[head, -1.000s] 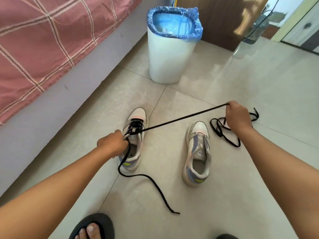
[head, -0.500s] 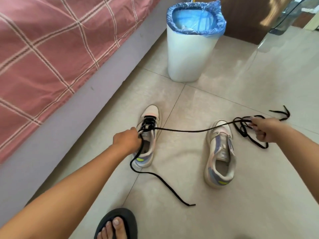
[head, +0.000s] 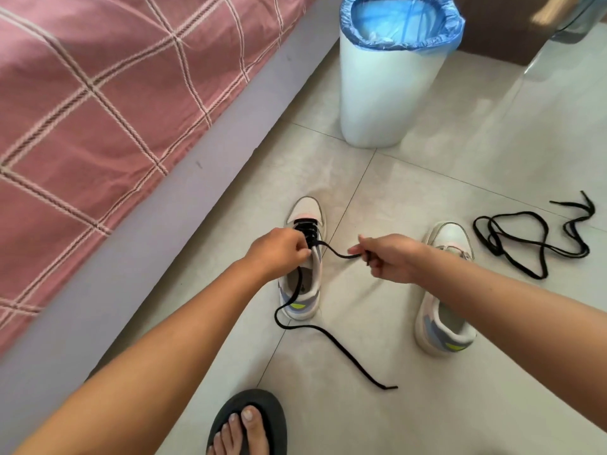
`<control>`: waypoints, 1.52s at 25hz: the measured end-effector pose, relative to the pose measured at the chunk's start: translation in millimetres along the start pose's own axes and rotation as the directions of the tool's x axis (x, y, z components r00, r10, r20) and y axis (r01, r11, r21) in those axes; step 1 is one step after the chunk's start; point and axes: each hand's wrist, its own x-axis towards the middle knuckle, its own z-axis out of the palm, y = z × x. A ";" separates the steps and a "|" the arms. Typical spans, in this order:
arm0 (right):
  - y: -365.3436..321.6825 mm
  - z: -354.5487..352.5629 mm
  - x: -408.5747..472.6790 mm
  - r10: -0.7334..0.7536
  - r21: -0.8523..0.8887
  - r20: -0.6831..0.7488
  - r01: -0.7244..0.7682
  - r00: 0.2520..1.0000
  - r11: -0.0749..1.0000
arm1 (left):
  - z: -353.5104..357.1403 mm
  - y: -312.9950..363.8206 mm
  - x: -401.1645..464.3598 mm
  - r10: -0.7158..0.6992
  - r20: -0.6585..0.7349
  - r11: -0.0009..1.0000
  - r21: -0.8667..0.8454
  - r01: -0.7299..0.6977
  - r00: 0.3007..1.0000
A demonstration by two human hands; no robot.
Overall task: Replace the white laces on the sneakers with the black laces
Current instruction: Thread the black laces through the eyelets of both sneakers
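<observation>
Black lace [head: 331,339] threaded through the front eyelets of the left-hand sneaker [head: 303,267], which sits on the tiled floor [head: 427,178] with its toe pointing away. Left hand [head: 279,251] is down on the shoe's lacing, fingers curled in and pinching the lace right at the eyelets. Right hand [head: 391,257] is just beside it, over the gap between the shoes, fingers closed round the other short stretch of that lace — it sags in a small loop between the two hands. The long free end drops past the heel, curls on the tile and trails toward the near edge. Second sneaker [head: 443,323] lies to the right, partly under the right forearm, no lace visible in it. Beyond it, a spare black lace [head: 538,238] in a loose tangle on the floor. Farther back — a white bin [head: 387,93] with a blue liner, and a pink checked bedcover [head: 115,110] along the left. A sandalled foot [head: 249,425] at the bottom edge.
</observation>
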 end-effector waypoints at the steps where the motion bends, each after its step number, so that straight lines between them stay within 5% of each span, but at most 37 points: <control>1: 0.5 10.8 1.6 -0.007 0.058 0.024 0.006 1.000 0.998 | 5.4 1.0 -0.1 0.000 0.024 1.000 -0.010 0.000 1.000; 5: -1.5 33.3 3.0 -0.073 0.226 0.002 0.071 0.997 0.971 | 15.8 -0.1 3.1 -0.007 0.012 0.992 -0.125 0.008 1.000; 10: -2.5 45.4 3.3 -0.123 0.207 -0.160 0.155 0.980 0.966 | 24.2 -1.9 6.6 -0.029 -0.066 0.992 -0.123 0.021 0.997; 16: 0.0 54.0 3.4 -0.127 0.255 -0.163 0.166 0.978 0.953 | 38.2 -5.8 8.0 -0.067 -0.149 0.986 -0.164 0.043 0.987; 23: 1.9 50.6 10.4 -0.268 -0.067 -0.186 0.260 0.945 0.963 | 48.3 -6.3 6.1 -0.096 -0.208 0.967 -0.250 0.042 0.973; 30: -7.1 51.8 16.1 -0.409 -0.434 -0.077 0.339 0.909 0.835 | 49.3 -3.5 4.3 -0.088 -0.228 0.954 -0.298 0.017 0.970; 35: 3.9 52.5 21.1 -0.156 -0.130 -0.085 0.144 0.984 0.981 | 52.1 -2.6 0.1 -0.066 -0.264 0.958 -0.288 -0.013 0.962; 38: 9.7 49.6 20.8 -0.155 0.040 -0.056 0.157 0.986 0.987 | 52.5 -4.2 -5.1 0.014 -0.276 0.966 -0.244 -0.084 0.961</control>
